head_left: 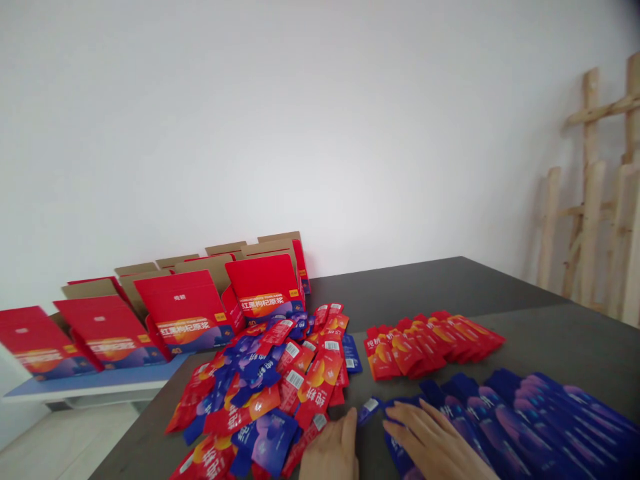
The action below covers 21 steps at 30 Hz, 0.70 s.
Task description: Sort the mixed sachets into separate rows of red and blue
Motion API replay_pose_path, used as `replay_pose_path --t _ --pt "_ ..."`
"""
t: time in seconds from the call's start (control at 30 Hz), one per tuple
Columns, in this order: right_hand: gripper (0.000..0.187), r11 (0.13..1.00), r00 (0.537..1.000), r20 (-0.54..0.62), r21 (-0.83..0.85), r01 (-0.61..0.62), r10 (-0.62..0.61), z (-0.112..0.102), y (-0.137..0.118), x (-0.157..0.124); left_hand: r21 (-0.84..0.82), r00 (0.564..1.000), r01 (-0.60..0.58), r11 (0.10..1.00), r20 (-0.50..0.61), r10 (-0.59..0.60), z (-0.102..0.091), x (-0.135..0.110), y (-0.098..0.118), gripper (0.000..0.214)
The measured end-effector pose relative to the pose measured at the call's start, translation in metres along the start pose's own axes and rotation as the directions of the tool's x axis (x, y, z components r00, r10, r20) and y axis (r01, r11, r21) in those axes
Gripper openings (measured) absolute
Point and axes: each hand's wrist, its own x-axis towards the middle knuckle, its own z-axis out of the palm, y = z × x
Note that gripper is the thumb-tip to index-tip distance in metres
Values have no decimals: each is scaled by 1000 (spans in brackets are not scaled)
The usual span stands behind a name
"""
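Observation:
My left hand is at the right edge of a mixed pile of red and blue sachets. Its fingers are bent and close together, with a red sachet beside them; what they grip, if anything, is hidden. My right hand lies with fingers stretched over the near end of an overlapping row of blue sachets, touching them. Between the two hands a small part of a blue sachet shows its white label.
Behind the blue row lies an overlapping row of red sachets on the dark table. Several open red cartons stand at the left, some on a low blue-topped bench. A wooden pole rack leans by the wall at right.

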Motion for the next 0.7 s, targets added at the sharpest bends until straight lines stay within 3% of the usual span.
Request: replay_pose_path --t 0.13,0.27,0.37,0.53,0.7 --pt "63 901 940 179 279 -333 292 0 0 24 -275 989 -4 961 -143 -37 -10 1 -14 48" --pt "63 677 845 399 513 -527 356 10 -9 41 -424 975 118 898 -124 -186 -12 2 -18 35" --pt "46 538 803 464 597 -595 374 18 -17 43 -413 966 220 884 -34 -257 -13 3 -15 35" --pt "11 426 767 478 642 -638 428 28 -18 40 -467 942 325 822 82 -326 -18 6 -14 25" --pt "15 265 734 414 743 -614 539 23 -20 30 -658 908 380 650 132 -397 -21 10 -20 28"
